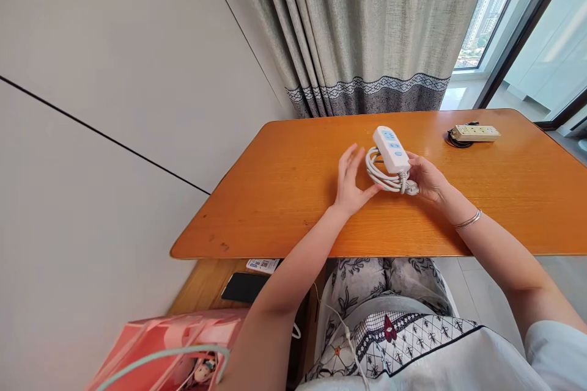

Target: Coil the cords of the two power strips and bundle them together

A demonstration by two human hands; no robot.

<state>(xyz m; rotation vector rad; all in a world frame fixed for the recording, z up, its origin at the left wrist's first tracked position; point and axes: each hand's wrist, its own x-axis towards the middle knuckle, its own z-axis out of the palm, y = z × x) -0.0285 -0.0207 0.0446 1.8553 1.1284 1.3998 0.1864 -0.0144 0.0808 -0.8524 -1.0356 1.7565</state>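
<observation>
A white power strip (391, 148) with its white cord (383, 178) coiled beneath it sits near the middle of the orange wooden table (284, 195). My right hand (426, 178) grips the near end of the strip and the cord's plug. My left hand (351, 180) hovers just left of the coil with fingers spread, the thumb close to the cord.
A second, cream power strip (476, 132) with a black cord lies at the table's far right. A grey curtain (362, 30) hangs behind the table. A black phone (244, 286) rests on a lower shelf, and a pink bag (169, 348) stands at the bottom left.
</observation>
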